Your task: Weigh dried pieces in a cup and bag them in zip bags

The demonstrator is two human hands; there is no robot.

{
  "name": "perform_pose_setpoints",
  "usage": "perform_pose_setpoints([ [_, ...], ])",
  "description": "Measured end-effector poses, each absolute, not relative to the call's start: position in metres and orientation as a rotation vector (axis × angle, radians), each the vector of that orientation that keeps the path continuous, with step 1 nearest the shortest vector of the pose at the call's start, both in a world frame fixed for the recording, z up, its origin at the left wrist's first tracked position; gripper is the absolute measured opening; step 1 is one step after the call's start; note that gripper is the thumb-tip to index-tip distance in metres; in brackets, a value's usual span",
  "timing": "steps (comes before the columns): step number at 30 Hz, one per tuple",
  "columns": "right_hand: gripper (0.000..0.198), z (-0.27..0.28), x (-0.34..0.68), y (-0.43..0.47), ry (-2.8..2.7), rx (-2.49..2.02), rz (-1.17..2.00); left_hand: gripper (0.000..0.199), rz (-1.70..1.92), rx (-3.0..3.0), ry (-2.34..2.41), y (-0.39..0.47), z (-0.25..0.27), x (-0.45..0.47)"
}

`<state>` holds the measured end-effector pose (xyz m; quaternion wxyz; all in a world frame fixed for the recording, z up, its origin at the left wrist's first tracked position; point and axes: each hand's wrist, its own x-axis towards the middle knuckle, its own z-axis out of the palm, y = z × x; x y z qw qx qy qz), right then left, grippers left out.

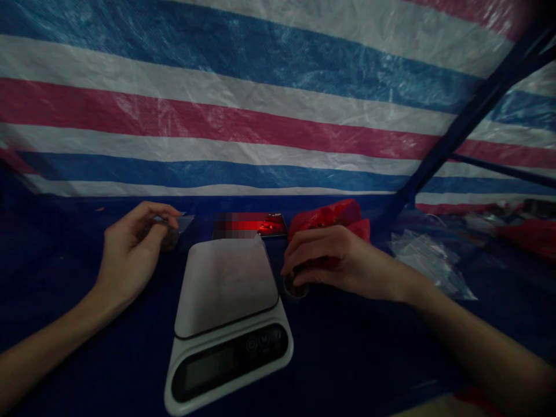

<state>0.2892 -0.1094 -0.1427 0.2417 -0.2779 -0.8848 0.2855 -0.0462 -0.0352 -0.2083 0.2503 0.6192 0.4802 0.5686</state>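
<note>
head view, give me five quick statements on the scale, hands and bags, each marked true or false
1. The scale sits between the left hand and the right hand. True.
2. The red bag rests on the scale. False: it is bunched behind the right hand.
3. The right hand is at a small round container. True.
4. The pile of clear bags lies left of the scale. False: it lies to the right.
5. The striped sheet is red, white and blue. True.
</note>
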Motion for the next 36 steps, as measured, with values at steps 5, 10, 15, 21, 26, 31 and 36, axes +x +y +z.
perform_pose_setpoints([
  [5,0.012,-0.154,0.294,-0.114,-2.386,-0.741,0.704,0.015,1.562,1.697,1.282,-0.036,-0.208,-0.045],
  [10,0.010,-0.155,0.292,-0.117,-2.396,-0.769,0.703,0.015,1.528,1.724,1.330,-0.041,-0.204,-0.041],
  [15,0.010,-0.156,0.291,-0.119,-2.431,-0.779,0.700,0.012,1.528,1.694,1.370,-0.046,-0.199,-0.036],
  [21,0.013,-0.157,0.292,-0.118,-2.447,-0.778,0.687,0.016,1.532,1.704,1.372,-0.046,-0.200,-0.036],
  [26,0.020,-0.159,0.294,-0.116,-2.444,-0.793,0.670,0.016,1.516,1.720,1.381,-0.049,-0.197,-0.033],
  [31,0.023,-0.159,0.296,-0.115,-2.433,-0.774,0.676,0.017,1.540,1.704,1.337,-0.048,-0.196,-0.032],
  [36,0.025,-0.153,0.298,-0.116,-2.441,-0.757,0.747,0.016,1.541,1.735,1.322,-0.046,-0.197,-0.033],
])
